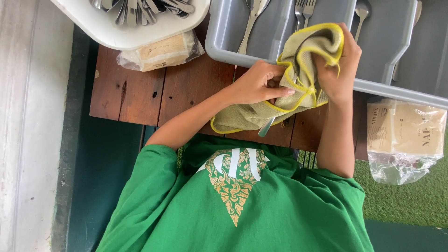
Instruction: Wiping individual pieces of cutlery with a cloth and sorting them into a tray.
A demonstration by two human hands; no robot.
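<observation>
My left hand (255, 84) and my right hand (339, 70) both grip a beige cloth with a yellow hem (298, 79) above a brown wooden table (177, 93). A piece of metal cutlery (266, 127) is wrapped inside the cloth; only its handle end pokes out below, toward my green shirt. The left hand pinches the cloth around the cutlery. The right hand bunches the cloth's upper part just over the rim of a grey cutlery tray (373, 86).
The grey tray holds forks (302, 11) and spoons (361, 11) in separate compartments. A white tub (116, 35) with several pieces of cutlery stands at top left. Plastic-wrapped napkin packs lie under the tub (161, 52) and at the right edge (405, 135). Green turf lies below right.
</observation>
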